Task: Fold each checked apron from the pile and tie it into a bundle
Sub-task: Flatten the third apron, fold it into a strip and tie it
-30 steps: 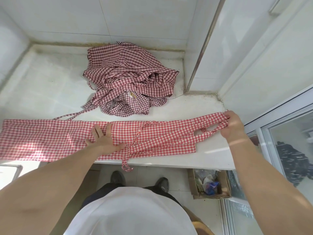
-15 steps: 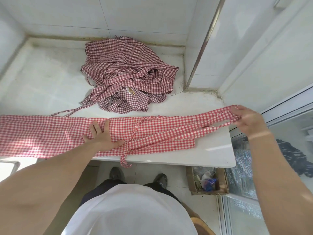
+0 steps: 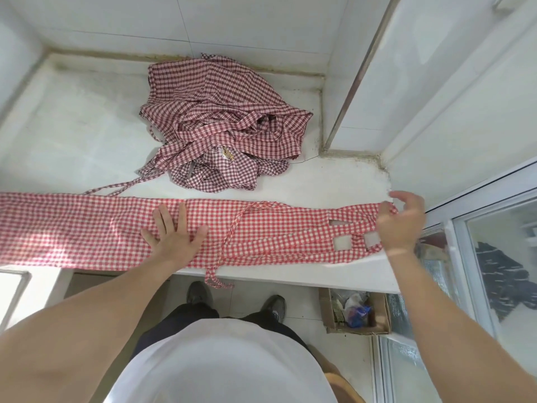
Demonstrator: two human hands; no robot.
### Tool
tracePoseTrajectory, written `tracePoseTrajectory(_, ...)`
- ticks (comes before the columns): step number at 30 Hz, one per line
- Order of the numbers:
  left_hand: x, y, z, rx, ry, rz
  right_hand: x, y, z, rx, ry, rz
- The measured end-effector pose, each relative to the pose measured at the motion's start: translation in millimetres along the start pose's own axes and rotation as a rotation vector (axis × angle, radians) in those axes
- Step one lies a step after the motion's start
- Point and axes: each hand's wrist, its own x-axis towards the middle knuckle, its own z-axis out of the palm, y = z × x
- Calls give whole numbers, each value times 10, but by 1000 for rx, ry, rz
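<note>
Apron (image 3: pixel 101 231) lies as a long strip along the surface's (image 3: pixel 72 126) front edge — left hand (image 3: pixel 174 237) flat, fingers spread, pinning mid-strip; right hand (image 3: pixel 402 225) loosely curled over the strap end — best square straps before folding.

Left hand (image 3: pixel 174 237) flat, palm down, fingers spread toward 12 o'clock. Right hand (image 3: pixel 399 222) raised, fingers loosely curled, gripping nothing.

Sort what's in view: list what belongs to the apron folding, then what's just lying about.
Job:
flat apron
apron pile
loose tie hanging off the counter edge
left hand pressing the apron flat
right hand, fingers loose at the strap end

Lying about:
cardboard box of scraps on the floor
</note>
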Motion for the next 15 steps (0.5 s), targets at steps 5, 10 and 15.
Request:
tracePoseTrajectory(5, 80, 3, 136, -1, 120, -38, -551, -252, 606, -101, -487, -557)
tracePoseTrajectory(10, 193, -108, 170, 32, 209, 3, -773, 5, 781, -564, -778, -588)
tracePoseTrajectory(15, 320, -162, 72, 58, 171, -6, -648, 109, 665, -693, -759, -500)
